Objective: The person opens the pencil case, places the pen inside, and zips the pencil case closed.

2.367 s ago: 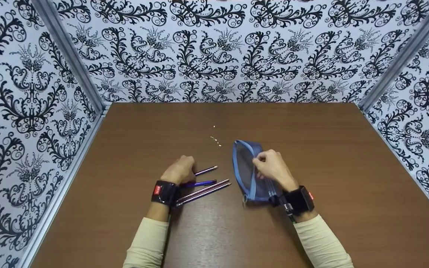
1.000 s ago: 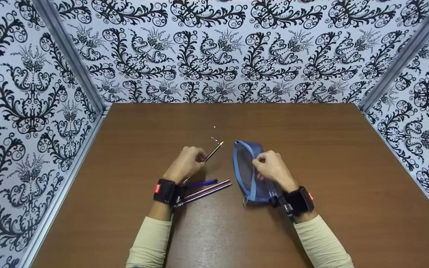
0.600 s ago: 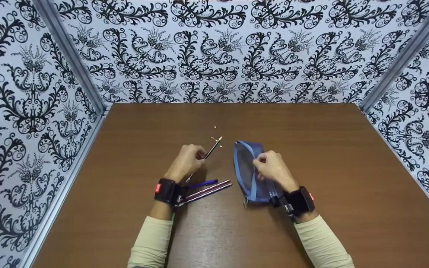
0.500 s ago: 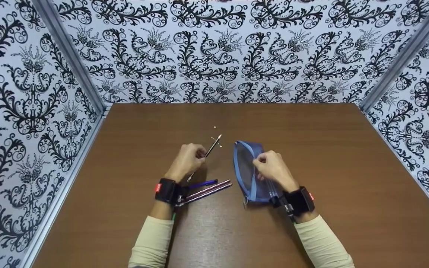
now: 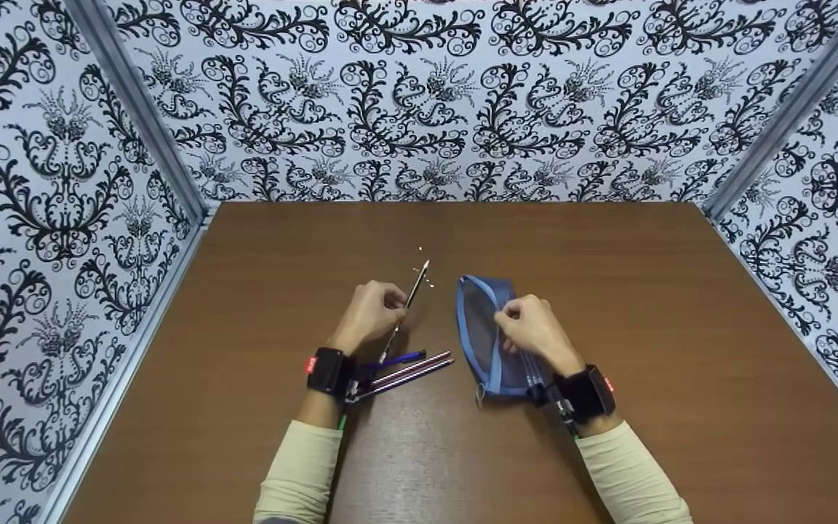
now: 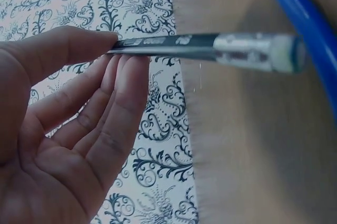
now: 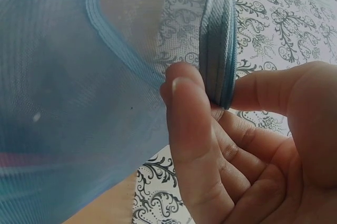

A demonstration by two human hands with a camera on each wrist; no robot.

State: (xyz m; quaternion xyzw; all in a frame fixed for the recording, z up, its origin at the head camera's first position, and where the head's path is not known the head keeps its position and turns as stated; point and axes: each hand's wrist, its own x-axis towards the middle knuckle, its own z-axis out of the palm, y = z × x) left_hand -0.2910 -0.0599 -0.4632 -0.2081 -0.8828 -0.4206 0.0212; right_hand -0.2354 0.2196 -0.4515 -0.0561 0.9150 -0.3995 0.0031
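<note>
So closest to the camera you've got two cream sleeves (image 5: 299, 469), with a black wristband on each arm past the cuffs. Just beyond the left band, two striped pencils (image 5: 419, 375) lie side by side on the brown wood-look table (image 5: 623, 262), with a blue pen (image 5: 413, 356) next to them.

The left hand (image 5: 369, 314) has a black pencil (image 5: 417, 285) pinched between thumb and fingertips, sharpened tip pointing away and the eraser end back over the blue pen. Can't tell if those two touch. The other fingers look fairly straight.

Over to the right, the right hand (image 5: 535, 327) pinches the zippered edge of a blue mesh pencil pouch (image 5: 510, 375) between thumb and index finger. The pouch sits on the table with its mouth gaping toward the pencils. There's a pinkish streak in the mesh up close, no clue what it is.

Farther back are some pale crumbs (image 5: 431, 285) near the black pencil's tip, then the black-and-white scroll-patterned wall (image 5: 419, 109).
</note>
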